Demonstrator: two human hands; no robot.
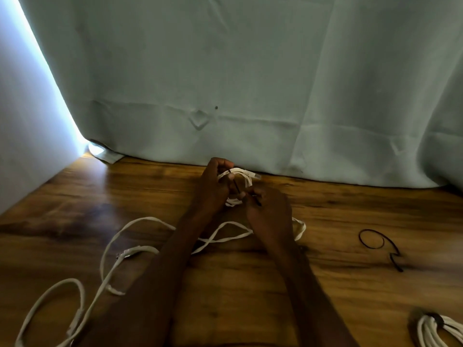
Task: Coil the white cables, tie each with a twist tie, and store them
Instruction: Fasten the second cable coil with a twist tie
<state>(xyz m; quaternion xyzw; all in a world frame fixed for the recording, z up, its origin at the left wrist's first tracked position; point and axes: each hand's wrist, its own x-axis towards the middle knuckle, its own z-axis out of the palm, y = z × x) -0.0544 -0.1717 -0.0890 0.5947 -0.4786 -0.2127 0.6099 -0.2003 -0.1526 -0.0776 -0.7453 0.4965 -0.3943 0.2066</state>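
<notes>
With your left hand (213, 186) gripping the coiled cable (241, 180) above the table (338, 216), keep the twist tie (236, 187) pinched in your right hand (268, 209) and twist it snug.

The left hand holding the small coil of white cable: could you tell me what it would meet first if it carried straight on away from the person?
Probably the pale green curtain hanging just beyond the left hand and its small coil of white cable. Only bare wooden table appears between, though depth is unclear.
</notes>
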